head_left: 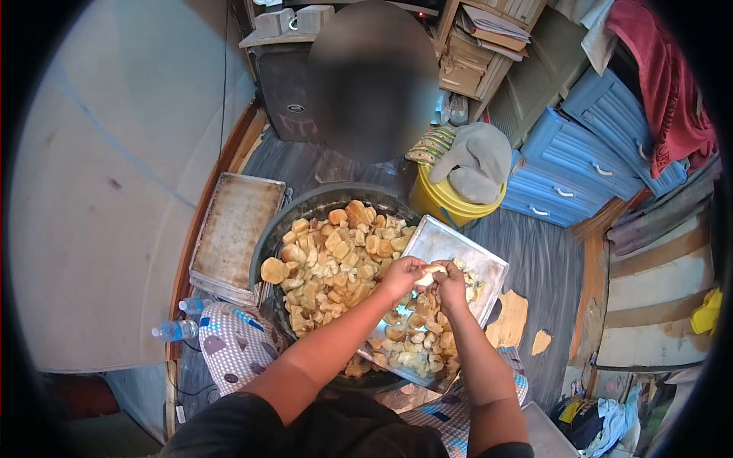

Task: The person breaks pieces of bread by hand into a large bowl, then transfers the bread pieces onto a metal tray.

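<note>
Both hands meet over a metal baking tray [489,267], which rests tilted on the right side of a large dark tub [267,237]. Between my left hand [402,276] and my right hand [450,285] is a bread roll [431,273] with a browned top and a pale inside. The fingers of each hand are closed on it. Torn bread pieces [416,336] lie on the tray under my forearms. Many more bread rolls and pieces [336,252] fill the tub to the left.
Stacked baking trays [237,229] lie left of the tub, near two plastic bottles [175,330]. Behind the tub stands a yellow bucket [450,198] with a grey cloth [477,156] on its lid. Blue drawers [565,172] are at the right, and torn cardboard [508,319] is on the floor.
</note>
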Tool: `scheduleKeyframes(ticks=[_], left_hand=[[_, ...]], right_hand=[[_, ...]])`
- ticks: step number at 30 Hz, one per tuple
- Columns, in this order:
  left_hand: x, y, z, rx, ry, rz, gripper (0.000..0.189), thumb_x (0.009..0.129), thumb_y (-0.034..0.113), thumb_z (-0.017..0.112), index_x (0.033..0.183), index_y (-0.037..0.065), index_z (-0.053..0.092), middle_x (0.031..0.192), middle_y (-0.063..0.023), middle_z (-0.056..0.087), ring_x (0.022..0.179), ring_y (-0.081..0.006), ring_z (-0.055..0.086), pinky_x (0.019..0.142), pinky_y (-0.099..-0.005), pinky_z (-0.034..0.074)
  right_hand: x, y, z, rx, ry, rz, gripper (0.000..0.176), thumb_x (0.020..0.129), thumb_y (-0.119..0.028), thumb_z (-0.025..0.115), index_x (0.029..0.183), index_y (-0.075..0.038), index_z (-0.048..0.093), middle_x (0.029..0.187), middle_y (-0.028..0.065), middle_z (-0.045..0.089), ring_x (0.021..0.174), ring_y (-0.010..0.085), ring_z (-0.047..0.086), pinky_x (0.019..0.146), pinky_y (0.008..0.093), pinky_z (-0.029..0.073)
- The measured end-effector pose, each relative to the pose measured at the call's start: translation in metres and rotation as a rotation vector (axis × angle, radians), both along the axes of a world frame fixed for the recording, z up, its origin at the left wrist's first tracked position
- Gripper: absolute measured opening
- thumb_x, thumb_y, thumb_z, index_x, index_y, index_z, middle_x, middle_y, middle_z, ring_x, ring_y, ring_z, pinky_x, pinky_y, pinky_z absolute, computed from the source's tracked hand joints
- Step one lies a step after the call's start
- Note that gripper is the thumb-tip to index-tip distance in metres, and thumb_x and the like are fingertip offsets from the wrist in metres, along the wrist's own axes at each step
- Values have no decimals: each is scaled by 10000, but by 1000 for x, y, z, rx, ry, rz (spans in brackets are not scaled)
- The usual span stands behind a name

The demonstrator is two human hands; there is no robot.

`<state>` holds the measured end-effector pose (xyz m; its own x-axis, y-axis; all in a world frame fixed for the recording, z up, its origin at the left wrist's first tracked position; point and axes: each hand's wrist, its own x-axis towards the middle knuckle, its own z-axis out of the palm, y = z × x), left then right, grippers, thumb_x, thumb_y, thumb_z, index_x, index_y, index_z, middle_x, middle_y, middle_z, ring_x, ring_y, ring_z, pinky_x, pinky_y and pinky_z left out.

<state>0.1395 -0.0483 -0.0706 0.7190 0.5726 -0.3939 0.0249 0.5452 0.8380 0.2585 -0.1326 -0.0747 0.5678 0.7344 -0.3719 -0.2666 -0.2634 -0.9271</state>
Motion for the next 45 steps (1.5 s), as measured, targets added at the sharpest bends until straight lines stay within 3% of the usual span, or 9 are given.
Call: scheduleKeyframes(ticks=[6,9,12,16,18,22,28,35,45], left_hand=[[6,-4,-21,-88,-2,111,189,860,80,556,1040,23,551,937,-66,592,777,-160,585,635,-305,529],[20,7,-23,23,86,124,222,854,93,574,1061,15,556,886,-59,589,735,-142,579,576,-268,514],[34,8,-18,162,187,93,265,833,87,604,1077,-1,549,846,-48,586,697,-124,573,560,-253,506],[55,10,-12,355,209,52,300,785,47,656,1057,3,539,818,-34,574,688,-90,545,623,-226,482],[61,12,-13,386,-25,63,224,782,14,639,981,13,537,812,-35,568,716,-85,539,645,-217,470],[63,23,-13,209,-76,313,173,790,-34,581,934,40,521,846,-39,542,785,-107,536,610,-256,527],[76,35,-74,444,205,320,177,765,-37,578,927,30,551,798,-31,550,712,-112,531,660,-253,490],[85,22,-47,-137,-118,361,163,807,-61,560,944,18,519,848,-60,543,750,-157,559,621,-278,495],[115,18,-74,-64,29,622,180,809,-43,560,973,27,531,851,-54,531,731,-140,531,596,-275,478]], right_hand=[[59,-12,-40,-98,64,-20,300,810,-8,505,1109,-6,499,860,107,589,611,147,536,535,264,468],[65,-8,-66,-6,-47,15,456,824,-89,556,1262,-21,448,1189,175,517,1068,251,503,909,314,399],[48,-1,-24,-87,-446,142,512,779,-150,646,1249,-37,478,1244,206,493,1169,262,463,950,315,380],[50,7,9,-63,-457,258,298,796,-161,649,1060,-28,603,945,141,632,859,203,585,769,304,458],[64,16,-16,115,-378,20,177,851,-84,591,1001,10,581,777,68,595,597,112,549,506,238,478],[94,10,-23,107,-60,-295,201,851,-32,559,1037,37,530,797,80,590,628,163,588,573,266,521],[78,10,-52,-144,-907,20,455,725,-209,678,1124,-17,576,999,208,616,988,324,574,869,362,442],[61,28,-29,183,60,-18,180,867,-37,560,1028,41,539,840,94,601,604,135,583,549,232,503],[64,30,-50,156,-130,-335,199,856,31,500,1052,50,533,843,87,567,654,114,555,576,231,500]])
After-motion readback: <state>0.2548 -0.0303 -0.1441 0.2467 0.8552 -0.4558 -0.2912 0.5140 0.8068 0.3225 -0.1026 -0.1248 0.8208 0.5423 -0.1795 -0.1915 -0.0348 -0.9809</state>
